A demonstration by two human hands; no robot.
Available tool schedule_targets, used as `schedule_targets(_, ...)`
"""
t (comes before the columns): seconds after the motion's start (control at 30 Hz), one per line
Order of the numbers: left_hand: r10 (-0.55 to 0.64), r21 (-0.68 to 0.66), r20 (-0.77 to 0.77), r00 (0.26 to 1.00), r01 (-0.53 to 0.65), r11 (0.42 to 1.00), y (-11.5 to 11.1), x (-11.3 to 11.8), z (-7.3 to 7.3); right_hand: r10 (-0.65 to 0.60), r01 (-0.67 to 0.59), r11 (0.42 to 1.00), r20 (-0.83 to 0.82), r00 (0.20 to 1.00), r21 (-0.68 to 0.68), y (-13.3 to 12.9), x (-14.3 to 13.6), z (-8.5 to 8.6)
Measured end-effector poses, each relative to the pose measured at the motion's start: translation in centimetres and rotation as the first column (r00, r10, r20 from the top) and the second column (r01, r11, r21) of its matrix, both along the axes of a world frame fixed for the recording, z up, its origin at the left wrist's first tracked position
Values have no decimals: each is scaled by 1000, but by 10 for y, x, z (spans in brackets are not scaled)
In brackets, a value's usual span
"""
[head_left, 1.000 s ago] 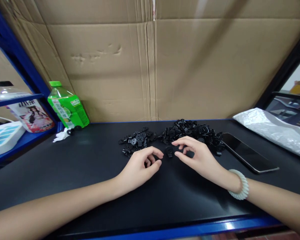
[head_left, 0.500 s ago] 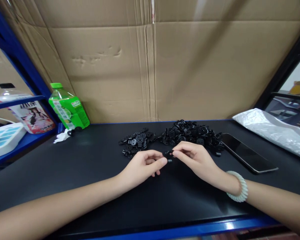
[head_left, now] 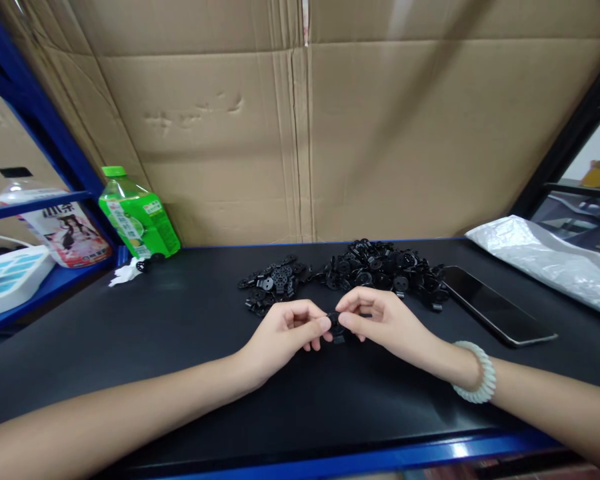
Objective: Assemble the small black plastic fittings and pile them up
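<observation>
Between my two hands is a small black plastic part (head_left: 335, 325), pinched from both sides just above the black table. My left hand (head_left: 294, 331) grips its left side between thumb and fingers. On its right side, the thumb and fingertips of my right hand (head_left: 377, 315) close on it, partly covering it. Behind my left hand lies a small pile of black perforated parts (head_left: 281, 277). A larger heap of black round parts (head_left: 380, 263) sits behind my right hand.
A black phone (head_left: 497, 307) and a silvery plastic bag (head_left: 545, 257) lie on the right. At the back left stands a green bottle (head_left: 145, 217), with white tissue (head_left: 126, 272) before it. Cardboard (head_left: 205, 133) rises behind the table (head_left: 180, 413).
My right hand has shifted slightly left and down, closer to my left hand. The black part has turned, and more of its round face shows.
</observation>
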State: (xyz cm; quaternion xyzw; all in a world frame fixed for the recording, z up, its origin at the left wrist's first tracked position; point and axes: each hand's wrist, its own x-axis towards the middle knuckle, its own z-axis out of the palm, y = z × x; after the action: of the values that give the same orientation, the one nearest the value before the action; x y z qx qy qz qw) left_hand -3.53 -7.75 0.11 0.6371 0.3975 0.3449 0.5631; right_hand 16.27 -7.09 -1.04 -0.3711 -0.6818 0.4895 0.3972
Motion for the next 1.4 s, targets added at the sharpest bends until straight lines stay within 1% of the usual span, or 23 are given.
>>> schedule_targets(0.1, -4, 0, 1, 1000, 4, 1000, 0, 0, -2, 41, -42, 998, -12, 999, -52, -1, 0, 0)
schedule_targets(0.47, -13, 47, -18, 1000, 14, 999, -2, 2, -2, -8, 6, 998, -34, 999, -56, -7, -2, 3)
schedule_targets(0.57, -9, 72, -21, 1000, 11, 997, -3, 2, -2, -14, 11, 999, -47, 999, -48, -8, -2, 4)
schedule_targets(0.67, 13, 108, -16, 1000, -11, 994, -4, 3, -4, -9, 6, 999, -56, 998, -52, -7, -2, 2)
schedule_targets(0.73, 40, 121, 5, 999, -40, 992, -5, 3, -7, 18, -21, 997, -50, 999, -71, -6, -2, 0)
schedule_targets(0.8, 53, 129, 22, 998, -56, 990, -5, 2, -8, 69, -73, 992, -48, 996, -98, -5, -2, -3)
schedule_targets(0.9, 70, 192, 1, 998, -69, 979, 2, -6, 1, 147, -152, 981, -50, 988, -120, -4, -1, -4)
schedule_targets(0.97, 143, 291, -45, 989, -124, 949, 14, -16, 12, 177, -178, 977, -22, 984, -114, -5, 0, -3)
schedule_targets(1.07, 342, 462, -147, 928, -242, 854, 41, -39, 27, 200, -196, 976, 37, 979, -90, -5, 3, 0)
schedule_targets(1.13, 441, 544, -233, 867, -260, 798, 59, -54, 31, 210, -204, 976, 72, 975, -81, -6, 5, 2)
schedule_targets(1.2, 486, 586, -275, 830, -256, 769, 71, -64, 29, 220, -212, 974, 106, 970, -78, -6, 6, 3)
schedule_targets(1.27, 524, 628, -279, 805, -260, 733, 73, -66, 23, 229, -220, 973, 141, 963, -76, -7, 6, 5)
schedule_targets(1.33, 547, 688, -270, 792, -239, 686, 64, -58, 18, 212, -209, 977, 196, 957, -38, -8, 6, 5)
schedule_targets(1.37, 533, 714, -272, 801, -204, 670, 56, -52, 15, 187, -195, 981, 245, 951, 11, -9, 6, 6)
schedule_targets(1.4, 496, 741, -285, 820, -140, 657, 46, -44, 13, 145, -180, 980, 307, 940, 87, -9, 6, 6)
